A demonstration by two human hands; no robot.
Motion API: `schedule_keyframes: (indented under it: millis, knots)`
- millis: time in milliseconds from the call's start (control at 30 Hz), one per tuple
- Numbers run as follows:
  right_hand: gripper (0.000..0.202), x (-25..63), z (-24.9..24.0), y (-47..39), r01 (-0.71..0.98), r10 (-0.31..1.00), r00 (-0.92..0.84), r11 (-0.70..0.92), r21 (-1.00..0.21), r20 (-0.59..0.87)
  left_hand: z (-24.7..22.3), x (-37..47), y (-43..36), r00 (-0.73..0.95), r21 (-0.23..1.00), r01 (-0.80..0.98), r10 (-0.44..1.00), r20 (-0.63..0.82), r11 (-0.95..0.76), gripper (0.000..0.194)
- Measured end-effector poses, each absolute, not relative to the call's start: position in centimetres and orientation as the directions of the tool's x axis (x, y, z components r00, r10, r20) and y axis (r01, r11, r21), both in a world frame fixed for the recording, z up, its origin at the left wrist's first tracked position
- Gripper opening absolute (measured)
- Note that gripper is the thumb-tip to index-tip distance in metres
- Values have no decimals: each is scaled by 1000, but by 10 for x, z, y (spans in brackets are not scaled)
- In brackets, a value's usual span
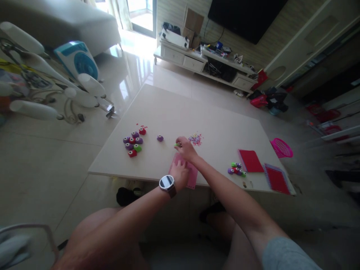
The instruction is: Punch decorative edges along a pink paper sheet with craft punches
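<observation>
My right hand (185, 149) is closed around a small green craft punch (177, 144), just beyond the top edge of a pink sheet of paper (192, 177). Much of the punch is covered by the fingers. With a watch (167, 182) on its wrist, my left hand (180, 171) lies on the pink sheet, fingers stretched out and holding nothing. Right of the punch is a pile of tiny coloured paper bits (195, 139). A lone purple punch (160, 138) stands to the left of my right hand.
Several purple, red and green punches (132, 141) cluster at the table's left, beside a few red scraps (142, 126). Another punch group (237, 170) sits at the right, near red sheets (252, 161). A pink basket (282, 147) is beyond the table's right edge.
</observation>
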State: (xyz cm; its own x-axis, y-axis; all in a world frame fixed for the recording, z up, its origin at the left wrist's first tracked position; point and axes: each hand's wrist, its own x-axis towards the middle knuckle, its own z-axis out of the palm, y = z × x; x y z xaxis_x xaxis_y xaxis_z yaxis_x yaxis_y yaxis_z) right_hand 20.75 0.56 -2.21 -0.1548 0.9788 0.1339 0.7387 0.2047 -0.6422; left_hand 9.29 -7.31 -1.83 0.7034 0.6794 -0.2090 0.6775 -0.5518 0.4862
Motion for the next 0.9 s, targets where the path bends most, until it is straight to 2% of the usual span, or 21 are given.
schedule_keyframes:
  millis: [67, 167, 233, 333, 433, 633, 767, 833, 900]
  knots:
    - [12, 247, -6, -14, 651, 984, 16, 123, -749, 175, -13, 92, -71, 693, 407, 708, 678, -243, -577, 38]
    - [19, 304, 9, -61, 629, 957, 194, 46, -776, 214, -7, 90, -63, 671, 282, 739, 705, -231, -612, 34]
    - [23, 331, 8, -93, 629, 936, 286, -23, -777, 205, -5, 88, -56, 674, 272, 735, 713, -193, -621, 30]
    - [25, 345, -6, -127, 576, 928, 347, -97, -811, 135, -9, 88, -44, 678, 335, 721, 719, -155, -607, 34]
    - [21, 338, -19, -134, 558, 952, 296, -104, -823, 80, -18, 88, -36, 673, 367, 721, 720, -169, -588, 41]
    - [10, 322, -32, -118, 552, 996, 89, -36, -833, 17, -30, 86, -26, 647, 324, 752, 736, -199, -574, 45]
    - [12, 323, -42, -118, 568, 1000, 16, -19, -823, -12, -32, 84, -17, 626, 362, 768, 740, -247, -529, 52]
    - [13, 324, -43, -121, 551, 1000, 6, -11, -835, -9, -33, 85, -13, 616, 377, 774, 742, -264, -509, 50]
    - [14, 325, -43, -122, 528, 1000, 6, -2, -849, 1, -35, 86, -10, 614, 379, 775, 743, -265, -505, 37]
